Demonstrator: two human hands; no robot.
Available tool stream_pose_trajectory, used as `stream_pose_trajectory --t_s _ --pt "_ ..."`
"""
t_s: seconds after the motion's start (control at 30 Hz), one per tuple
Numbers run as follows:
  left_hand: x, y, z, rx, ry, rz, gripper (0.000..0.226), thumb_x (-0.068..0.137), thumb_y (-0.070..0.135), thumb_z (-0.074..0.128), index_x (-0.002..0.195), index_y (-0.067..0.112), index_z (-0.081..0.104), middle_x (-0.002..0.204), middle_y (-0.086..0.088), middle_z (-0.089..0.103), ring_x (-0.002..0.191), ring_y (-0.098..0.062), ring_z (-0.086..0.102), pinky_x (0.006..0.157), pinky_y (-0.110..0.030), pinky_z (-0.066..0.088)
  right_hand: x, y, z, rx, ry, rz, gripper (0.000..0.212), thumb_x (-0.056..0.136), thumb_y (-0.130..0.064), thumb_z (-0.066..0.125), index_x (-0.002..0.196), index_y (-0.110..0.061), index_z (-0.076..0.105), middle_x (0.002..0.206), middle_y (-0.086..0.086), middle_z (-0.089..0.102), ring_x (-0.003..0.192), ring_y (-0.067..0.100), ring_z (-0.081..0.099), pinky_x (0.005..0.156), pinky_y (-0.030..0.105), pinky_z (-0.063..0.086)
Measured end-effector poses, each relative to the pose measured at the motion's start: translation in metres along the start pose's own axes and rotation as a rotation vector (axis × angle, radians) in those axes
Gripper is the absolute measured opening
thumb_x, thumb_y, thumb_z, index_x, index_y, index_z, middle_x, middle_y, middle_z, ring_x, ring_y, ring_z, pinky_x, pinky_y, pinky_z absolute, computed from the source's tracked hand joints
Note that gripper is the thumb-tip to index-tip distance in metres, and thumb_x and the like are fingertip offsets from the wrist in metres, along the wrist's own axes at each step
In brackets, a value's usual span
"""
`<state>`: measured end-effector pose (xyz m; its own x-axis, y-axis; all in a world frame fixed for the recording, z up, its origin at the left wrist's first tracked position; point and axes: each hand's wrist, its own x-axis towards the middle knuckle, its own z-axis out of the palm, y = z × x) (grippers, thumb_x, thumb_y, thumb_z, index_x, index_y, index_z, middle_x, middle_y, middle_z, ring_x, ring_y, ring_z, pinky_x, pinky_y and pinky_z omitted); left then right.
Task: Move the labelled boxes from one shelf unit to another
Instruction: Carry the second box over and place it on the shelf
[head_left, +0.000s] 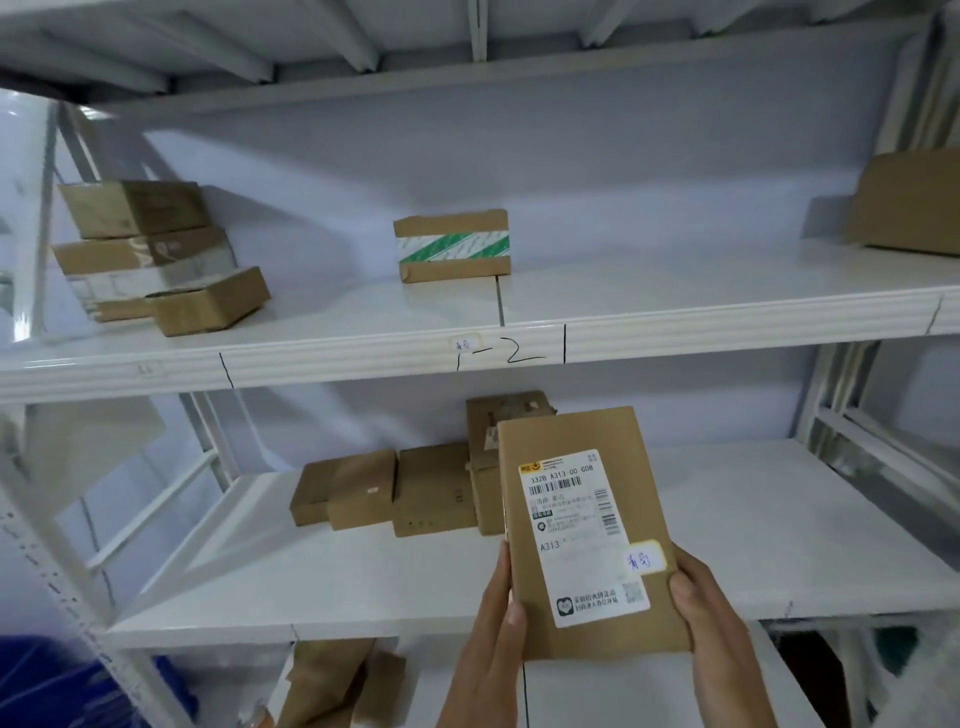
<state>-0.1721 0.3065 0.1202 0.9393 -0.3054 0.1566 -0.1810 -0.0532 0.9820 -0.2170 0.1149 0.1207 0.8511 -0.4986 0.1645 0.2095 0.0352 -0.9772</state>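
Observation:
I hold a flat brown labelled box (582, 457) upright in front of the middle shelf (779, 545). Its white shipping label and a small yellow-edged sticker face me. My left hand (491, 639) grips its lower left edge and my right hand (711, 623) grips its lower right edge. A white shelf unit fills the view. On the upper shelf (675, 306) stands a box with green-striped tape (452, 244). That shelf's front edge carries a small sticker and the handwritten mark "1-2".
A stack of brown boxes (150, 249) sits at the upper shelf's left, another box (909, 202) at its right. Several brown boxes (395, 493) cluster on the middle shelf behind the held one. More cardboard (332, 680) lies on the shelf below. Blue material shows bottom left.

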Motion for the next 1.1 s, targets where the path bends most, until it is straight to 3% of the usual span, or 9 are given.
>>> stream_pose_trajectory --t_s 0.07,0.13,0.27,0.37,0.5,0.67,0.8,0.87,1.1 --pt "0.001 0.019 -0.002 -0.103 0.039 -0.072 0.077 0.075 0.081 0.058 0.133 0.032 0.046 0.151 0.025 0.051 0.142 0.002 0.040 0.109 -0.008 0.027 -0.005 -0.010 0.000 0.008 -0.036 -0.025 0.058 0.067 -0.073 0.061 0.119 -0.050 0.069 0.117 -0.020 0.076 0.109 0.002 0.071 0.096 0.036 0.049" --pt "-0.007 0.031 -0.011 -0.210 0.064 -0.082 0.118 0.052 0.096 0.044 0.144 0.022 0.043 0.150 0.003 0.046 0.149 -0.014 0.034 0.113 -0.023 0.029 -0.010 -0.019 0.003 -0.002 -0.066 -0.046 0.065 0.071 -0.074 0.059 0.129 -0.045 0.060 0.118 -0.023 0.074 0.108 0.000 0.070 0.099 0.038 0.048" --pt "-0.018 0.049 -0.007 -0.198 0.197 -0.037 0.073 0.084 0.074 0.044 0.143 0.035 0.057 0.150 0.016 0.060 0.148 -0.008 0.046 0.124 -0.032 0.032 -0.020 -0.042 0.014 -0.024 -0.108 -0.100 0.044 0.081 -0.063 0.051 0.118 -0.042 0.056 0.110 -0.027 0.074 0.099 -0.005 0.070 0.086 0.025 0.048" --pt "-0.031 0.059 -0.014 -0.207 0.289 0.032 0.085 0.080 0.086 0.048 0.150 0.039 0.053 0.148 0.012 0.063 0.142 -0.012 0.055 0.122 -0.046 0.038 -0.025 -0.060 0.027 -0.056 -0.144 -0.119 0.046 0.079 -0.068 0.046 0.115 -0.043 0.058 0.101 -0.030 0.075 0.095 -0.008 0.069 0.076 0.012 0.049" --pt "-0.021 0.089 -0.030 -0.002 0.278 0.212 0.076 0.090 0.075 0.026 0.150 0.038 0.054 0.144 0.014 0.066 0.139 -0.007 0.056 0.121 -0.042 0.040 -0.025 -0.084 0.038 -0.056 -0.181 -0.198 0.060 0.080 -0.074 0.040 0.130 -0.046 0.057 0.115 -0.024 0.075 0.111 0.001 0.068 0.094 0.029 0.051" --pt "0.013 0.131 -0.068 0.069 0.263 0.293 0.079 0.091 0.085 0.023 0.152 0.041 0.048 0.151 0.009 0.059 0.144 -0.018 0.051 0.120 -0.055 0.038 -0.009 -0.126 0.064 -0.070 -0.304 -0.338 0.069 0.087 -0.070 0.038 0.147 -0.038 0.051 0.132 -0.021 0.069 0.125 -0.001 0.060 0.098 0.014 0.048" --pt "0.039 0.185 -0.096 0.068 0.221 0.350 0.051 0.102 0.060 0.028 0.143 0.047 0.054 0.136 0.027 0.067 0.141 -0.006 0.053 0.121 -0.033 0.036 0.018 -0.157 0.103 -0.127 -0.324 -0.413 0.065 0.089 -0.070 0.036 0.150 -0.049 0.042 0.136 -0.035 0.060 0.130 -0.010 0.052 0.103 0.013 0.040" --pt "0.054 0.207 -0.112 0.158 0.182 0.361 0.046 0.104 0.045 0.028 0.146 0.048 0.046 0.133 0.030 0.065 0.141 -0.009 0.051 0.117 -0.029 0.034 0.037 -0.173 0.123 -0.169 -0.310 -0.449 0.062 0.092 -0.071 0.034 0.149 -0.050 0.043 0.138 -0.035 0.058 0.132 -0.009 0.050 0.108 0.018 0.038" --pt "0.121 0.234 -0.154 0.510 0.034 0.385 0.068 0.098 0.071 0.019 0.161 0.048 0.010 0.159 0.008 0.050 0.137 -0.027 0.055 0.109 -0.041 0.040 0.101 -0.216 0.175 -0.315 -0.170 -0.408 0.073 0.091 -0.083 0.023 0.148 -0.046 0.048 0.148 -0.016 0.057 0.138 0.013 0.050 0.120 0.049 0.036"
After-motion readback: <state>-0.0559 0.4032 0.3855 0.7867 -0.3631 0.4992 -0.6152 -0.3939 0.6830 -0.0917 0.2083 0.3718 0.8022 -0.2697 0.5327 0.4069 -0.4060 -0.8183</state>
